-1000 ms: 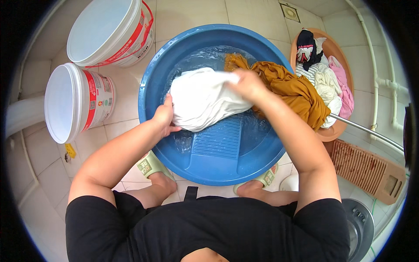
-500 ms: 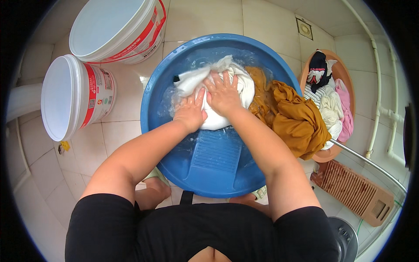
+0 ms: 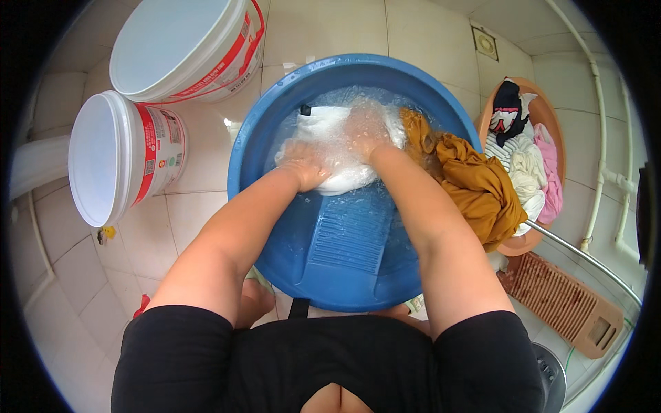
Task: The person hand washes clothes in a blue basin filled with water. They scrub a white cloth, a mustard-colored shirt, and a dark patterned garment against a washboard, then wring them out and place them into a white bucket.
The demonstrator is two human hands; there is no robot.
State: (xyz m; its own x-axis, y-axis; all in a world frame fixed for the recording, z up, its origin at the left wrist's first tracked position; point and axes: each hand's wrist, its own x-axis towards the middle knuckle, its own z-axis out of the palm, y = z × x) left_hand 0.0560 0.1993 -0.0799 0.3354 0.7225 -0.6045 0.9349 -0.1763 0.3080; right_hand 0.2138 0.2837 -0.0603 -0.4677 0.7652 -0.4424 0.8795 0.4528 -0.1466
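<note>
A bunched white cloth lies in the water of a big round blue basin. My left hand presses flat on its near left part, fingers outstretched and partly under water. To its right, my right hand pushes down on the cloth with its palm, blurred by the splashing water. The fingers seem spread rather than closed. A mustard-brown garment lies beside my right forearm, partly in the water and partly over the basin's right rim. A ribbed blue washboard surface is on the basin's near side.
Two white buckets with red bands, a larger one and a smaller one, stand at the left. On the right, an orange tub holds several clothes. A brown washboard lies below it, near a metal rod.
Both hands have pushed the white cloth down into the water, which now foams and splashes over the fingers. The cloth looks flatter and lower.
</note>
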